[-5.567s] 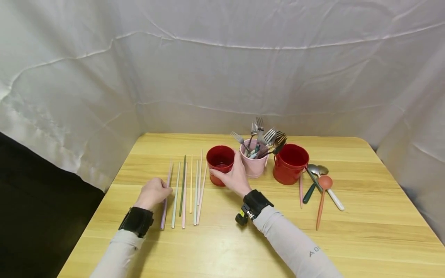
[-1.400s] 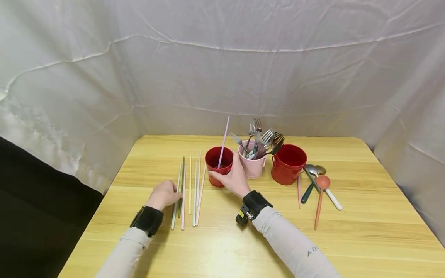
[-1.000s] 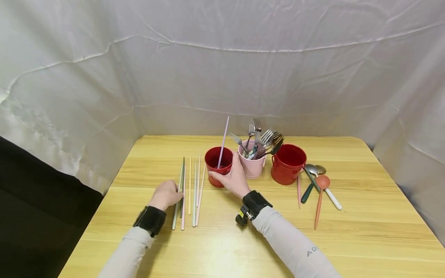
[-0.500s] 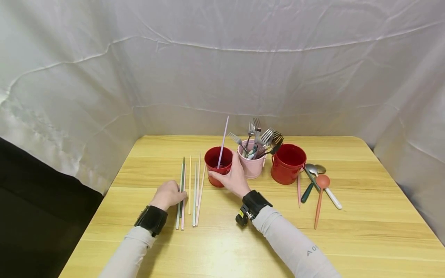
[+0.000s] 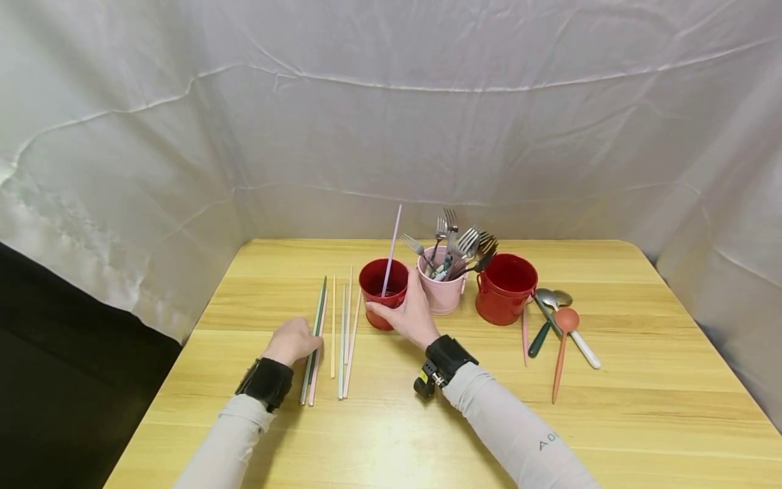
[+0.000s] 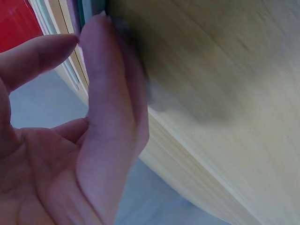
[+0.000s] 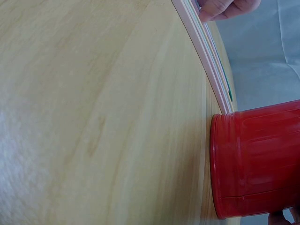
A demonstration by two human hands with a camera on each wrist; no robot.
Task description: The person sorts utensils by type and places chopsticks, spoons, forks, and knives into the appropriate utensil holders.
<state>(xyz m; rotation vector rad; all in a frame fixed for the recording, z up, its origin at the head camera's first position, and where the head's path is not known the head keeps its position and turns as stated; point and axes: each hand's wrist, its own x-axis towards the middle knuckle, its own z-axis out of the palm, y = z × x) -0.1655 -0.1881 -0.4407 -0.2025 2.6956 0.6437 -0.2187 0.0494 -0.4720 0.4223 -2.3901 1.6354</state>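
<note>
My left hand [image 5: 290, 341] pinches a small bunch of chopsticks [image 5: 321, 309] lying on the table in the head view: a pale green, a dark green and a pink one, side by side. In the left wrist view the thumb and fingers close on their edges. Several more chopsticks [image 5: 346, 333], yellow, pale green and pink, lie just right of that hand. My right hand [image 5: 411, 312] grips the left red bucket [image 5: 380, 318], thumb at the near side, its other fingers mostly hidden. One lilac chopstick [image 5: 394, 238] leans upright inside this bucket.
A pink bucket [image 5: 442, 297] full of forks stands right of the held bucket. Beyond it is a second red bucket [image 5: 507, 305]. Several spoons [image 5: 567, 319] lie crossed on the wooden table [image 5: 641, 407] at the right. Grey cloth [image 5: 391, 136] hangs behind.
The lilac chopstick went from the table into the left red bucket. My left hand moved right to the other chopsticks, and three of them now lie bunched together. The right hand stays put.
</note>
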